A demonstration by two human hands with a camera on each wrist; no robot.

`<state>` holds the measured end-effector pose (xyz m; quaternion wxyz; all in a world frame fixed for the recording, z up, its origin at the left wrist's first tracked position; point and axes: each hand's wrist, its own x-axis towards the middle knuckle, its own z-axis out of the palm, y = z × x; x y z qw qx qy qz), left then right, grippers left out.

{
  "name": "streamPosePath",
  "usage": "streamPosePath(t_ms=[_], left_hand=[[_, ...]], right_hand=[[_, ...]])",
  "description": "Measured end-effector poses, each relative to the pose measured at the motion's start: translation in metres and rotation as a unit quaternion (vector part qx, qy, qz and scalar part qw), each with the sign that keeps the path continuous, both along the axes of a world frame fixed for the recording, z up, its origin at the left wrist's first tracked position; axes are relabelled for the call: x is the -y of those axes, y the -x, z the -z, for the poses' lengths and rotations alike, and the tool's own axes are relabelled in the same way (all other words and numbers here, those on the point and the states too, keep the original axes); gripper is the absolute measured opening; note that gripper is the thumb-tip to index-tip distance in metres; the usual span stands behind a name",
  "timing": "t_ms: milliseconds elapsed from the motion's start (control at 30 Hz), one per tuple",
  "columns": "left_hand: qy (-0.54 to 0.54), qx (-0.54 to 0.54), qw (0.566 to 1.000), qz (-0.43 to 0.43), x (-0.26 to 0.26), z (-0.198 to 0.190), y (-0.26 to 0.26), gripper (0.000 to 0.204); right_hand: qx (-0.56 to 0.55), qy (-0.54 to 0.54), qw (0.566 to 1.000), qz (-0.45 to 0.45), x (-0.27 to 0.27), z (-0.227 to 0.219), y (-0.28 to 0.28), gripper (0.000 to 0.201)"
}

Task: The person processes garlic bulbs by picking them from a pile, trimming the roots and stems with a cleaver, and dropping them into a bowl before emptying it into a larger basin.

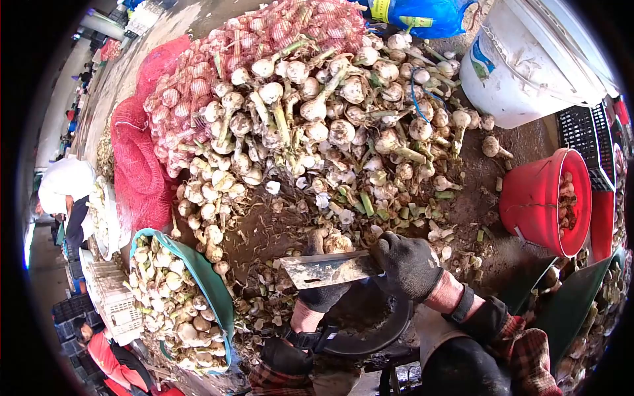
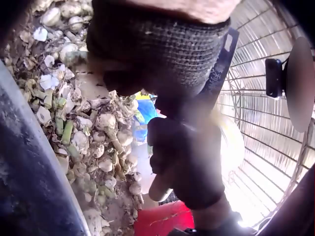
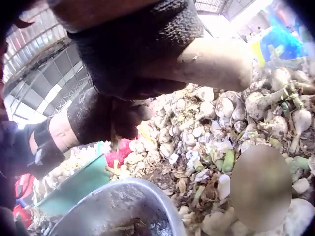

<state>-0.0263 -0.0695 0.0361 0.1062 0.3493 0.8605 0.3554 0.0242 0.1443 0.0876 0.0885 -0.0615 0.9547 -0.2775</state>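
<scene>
A dark-gloved left hand [image 1: 322, 297] holds a garlic bulb [image 1: 338, 243], which shows just above a wide flat blade [image 1: 330, 269]. The right hand [image 1: 408, 267], gloved too, grips this knife, and the blade crosses in front of the left palm. In the right wrist view the right hand [image 3: 138, 54] is curled round the pale handle [image 3: 216, 64], with the left hand [image 3: 103, 118] beyond it. The left wrist view has the left hand [image 2: 157, 54] over the right hand [image 2: 189, 162]; the bulb is not clear there.
A large garlic heap [image 1: 317, 132] lies ahead, with red mesh sacks [image 1: 139, 158] at its left. Below the hands is a black tub [image 1: 389, 336]. A green-rimmed container [image 1: 211, 284] of garlic stands left; a red bucket [image 1: 528, 204] and white bucket [image 1: 515, 72] stand right.
</scene>
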Motion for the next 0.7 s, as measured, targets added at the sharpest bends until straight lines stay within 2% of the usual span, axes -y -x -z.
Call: streamPosePath(t_ms=[33,67,100,200,300,333,367,400,433,467,500,533,567,600,633,667,700], left_hand=[[0.036,-0.084,0.994,0.066,0.008,0.005,-0.003,0.049],[0.026,0.031,0.997,0.062,0.016,0.007,-0.003,0.057],[0.026,0.033,0.997,0.065,0.015,0.01,-0.006,0.057],[-0.038,0.187,0.98,0.051,0.014,0.021,-0.011,0.051],[-0.102,0.337,0.936,0.034,0.012,0.034,-0.016,0.046],[-0.077,0.173,0.979,0.078,0.003,0.042,-0.016,0.044],[-0.079,0.173,0.979,0.078,-0.015,0.021,-0.014,0.044],[-0.109,0.195,0.975,0.014,-0.038,-0.021,-0.01,0.042],[-0.134,0.218,0.966,-0.048,-0.047,-0.045,-0.009,0.041],[-0.096,0.328,0.939,-0.041,-0.039,-0.044,-0.01,0.075],[-0.101,0.321,0.94,-0.051,-0.039,-0.043,-0.003,0.075],[-0.132,0.317,0.936,-0.077,-0.041,-0.043,0.006,0.07],[-0.163,0.314,0.93,-0.095,-0.044,-0.042,0.015,0.065],[-0.298,0.328,0.882,-0.16,-0.052,-0.038,0.014,0.047],[-0.279,0.319,0.877,-0.228,-0.049,-0.04,0.018,0.043],[-0.335,0.369,0.831,-0.248,-0.045,-0.032,0.017,0.041],[-0.391,0.415,0.777,-0.267,-0.043,-0.024,0.016,0.04]], right_hand=[[0.009,-0.019,1.0,-0.011,-0.002,0.0,-0.001,0.043],[0.024,-0.029,0.999,-0.015,-0.005,-0.002,-0.001,0.045],[0.027,-0.029,0.999,-0.013,-0.006,0.003,-0.003,0.045],[-0.077,-0.004,0.997,0.016,-0.011,0.032,-0.012,0.033],[-0.07,0.047,0.996,0.041,-0.02,0.053,-0.016,0.035],[-0.071,0.043,0.996,0.042,-0.021,0.058,-0.018,0.029],[-0.071,0.042,0.996,0.042,-0.026,0.074,-0.018,0.029],[-0.044,0.02,0.994,0.098,-0.033,0.095,-0.018,0.027],[-0.014,0.001,0.987,0.157,-0.038,0.107,-0.024,0.025],[0.016,-0.029,0.98,0.196,-0.043,0.105,-0.037,0.024],[0.033,-0.062,0.973,0.221,-0.051,0.104,-0.038,0.024],[0.047,-0.023,0.963,0.264,-0.049,0.092,-0.038,0.022],[-0.018,0.03,0.954,0.298,-0.045,0.087,-0.036,0.021],[-0.021,0.098,0.945,0.312,-0.042,0.08,-0.032,0.016],[-0.019,0.164,0.93,0.327,-0.034,0.069,-0.028,0.011],[-0.059,0.16,0.937,0.306,-0.029,0.07,-0.027,0.009],[-0.019,0.208,0.929,0.305,-0.022,0.065,-0.028,0.01]])
